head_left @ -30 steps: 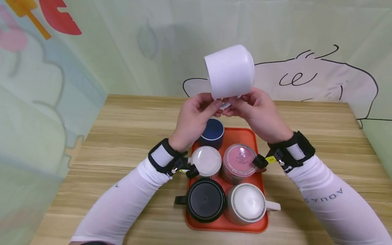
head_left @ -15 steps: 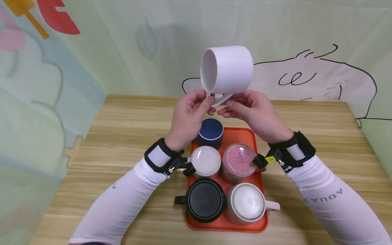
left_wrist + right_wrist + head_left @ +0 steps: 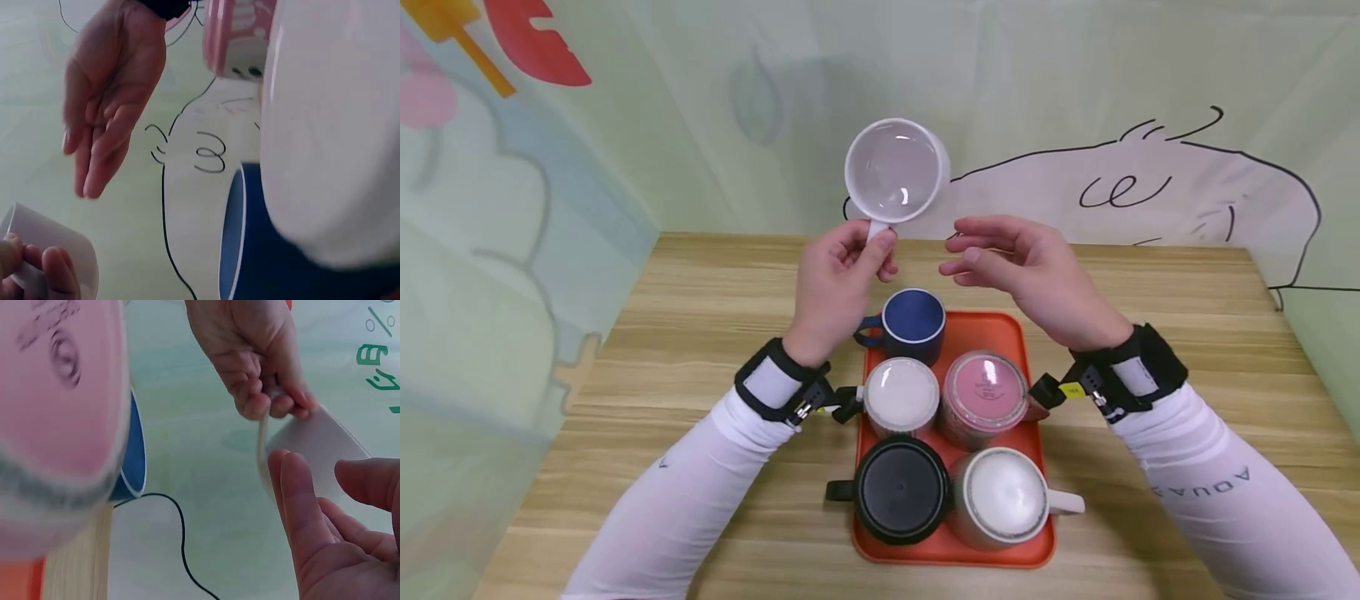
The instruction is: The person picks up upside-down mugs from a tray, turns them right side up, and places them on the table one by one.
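Observation:
A white mug (image 3: 897, 171) is up in the air past the tray's far end, its mouth turned toward the head camera. My left hand (image 3: 838, 287) pinches its handle between thumb and fingers. To the right, my right hand (image 3: 1026, 279) is apart from the mug, fingers loosely extended and holding nothing. In the right wrist view the left fingers (image 3: 269, 403) wrap the handle, and the mug's side (image 3: 319, 453) shows behind the right fingers. Below the hands, a blue mug (image 3: 913, 321) stands upright at the far left of the orange tray (image 3: 988, 329).
On the tray, a white-bottomed mug (image 3: 901, 393), a pink-bottomed mug (image 3: 987, 392), a black mug (image 3: 902, 490) and a cream mug (image 3: 1006, 496) sit upside down, close together. The wooden table (image 3: 700, 333) meets a printed cloth backdrop (image 3: 700, 108) behind.
The white mug has turned so its mouth faces the camera and has shifted left with my left hand. My right hand has come off it and opened.

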### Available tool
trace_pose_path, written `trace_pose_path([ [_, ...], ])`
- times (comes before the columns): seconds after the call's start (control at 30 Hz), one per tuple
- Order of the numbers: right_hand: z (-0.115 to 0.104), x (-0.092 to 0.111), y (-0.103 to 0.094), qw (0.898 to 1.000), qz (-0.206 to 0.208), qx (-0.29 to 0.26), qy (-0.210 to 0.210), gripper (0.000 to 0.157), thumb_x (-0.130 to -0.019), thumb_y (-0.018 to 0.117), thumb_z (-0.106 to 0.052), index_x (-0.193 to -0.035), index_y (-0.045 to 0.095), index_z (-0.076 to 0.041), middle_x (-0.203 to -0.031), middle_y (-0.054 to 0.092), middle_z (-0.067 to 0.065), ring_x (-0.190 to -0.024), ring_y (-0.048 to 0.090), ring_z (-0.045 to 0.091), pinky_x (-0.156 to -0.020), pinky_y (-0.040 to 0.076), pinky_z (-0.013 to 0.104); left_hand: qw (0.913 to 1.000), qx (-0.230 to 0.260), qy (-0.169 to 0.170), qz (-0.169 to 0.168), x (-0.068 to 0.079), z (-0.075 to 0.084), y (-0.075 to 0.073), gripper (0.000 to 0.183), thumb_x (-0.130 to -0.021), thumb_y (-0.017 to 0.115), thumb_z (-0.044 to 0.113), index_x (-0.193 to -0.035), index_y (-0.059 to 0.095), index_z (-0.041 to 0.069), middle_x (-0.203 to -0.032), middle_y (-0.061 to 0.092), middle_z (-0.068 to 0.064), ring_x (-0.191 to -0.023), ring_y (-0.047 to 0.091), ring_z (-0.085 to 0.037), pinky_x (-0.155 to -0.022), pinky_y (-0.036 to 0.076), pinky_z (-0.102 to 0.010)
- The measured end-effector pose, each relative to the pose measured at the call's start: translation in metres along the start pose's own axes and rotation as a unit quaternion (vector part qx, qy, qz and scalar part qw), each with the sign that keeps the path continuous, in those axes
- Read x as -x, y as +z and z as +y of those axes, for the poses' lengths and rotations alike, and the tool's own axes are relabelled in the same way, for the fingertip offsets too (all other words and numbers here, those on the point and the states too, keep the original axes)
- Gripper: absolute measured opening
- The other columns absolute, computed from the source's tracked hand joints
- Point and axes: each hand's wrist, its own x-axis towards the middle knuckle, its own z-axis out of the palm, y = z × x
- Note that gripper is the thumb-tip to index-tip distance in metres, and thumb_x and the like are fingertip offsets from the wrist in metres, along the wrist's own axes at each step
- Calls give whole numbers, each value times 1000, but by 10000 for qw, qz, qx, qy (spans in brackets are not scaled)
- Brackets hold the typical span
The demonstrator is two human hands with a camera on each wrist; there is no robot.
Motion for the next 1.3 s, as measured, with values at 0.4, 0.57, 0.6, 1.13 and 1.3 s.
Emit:
trace_pose_path([
  [0.4,9,16,-27,9910,530,1226,-62,41,-101,60,-24,-140,54,-12,-129,61,3,-108,65,19,-89,53,30,9982,-524,-34,305,-2,3,-38,26,-99,63,16,-101,66,-9,-80,58,-19,-68,59,-26,-63,54,-27],
  [0.57,11,24,-36,9734,774,2149,-161,40,-99,62,-27,-138,57,-16,-128,61,-2,-107,64,14,-88,52,24,9967,-710,-51,380,0,5,-53,31,-99,61,19,-105,65,-11,-79,57,-19,-68,58,-25,-62,53,-26],
  [0.6,12,25,-39,9697,799,2298,-215,40,-99,62,-27,-137,57,-15,-128,61,-3,-108,63,14,-88,51,23,9963,-756,-48,406,1,5,-56,31,-99,61,19,-105,65,-12,-79,57,-19,-67,57,-26,-61,52,-25],
  [1.13,35,45,-71,8899,747,4326,-1238,49,-94,70,-24,-137,57,-4,-135,57,12,-122,52,31,-99,43,50,9865,-1392,-306,803,9,-1,-95,33,-100,61,22,-102,64,-11,-74,57,-14,-63,56,-22,-54,46,-22],
  [1.3,41,52,-78,8832,646,4501,-1151,54,-93,70,-26,-139,54,-4,-139,53,13,-128,48,33,-103,40,52,9795,-1748,-488,875,13,-6,-106,33,-101,59,25,-103,65,-7,-75,57,-13,-63,57,-18,-53,45,-21],
])
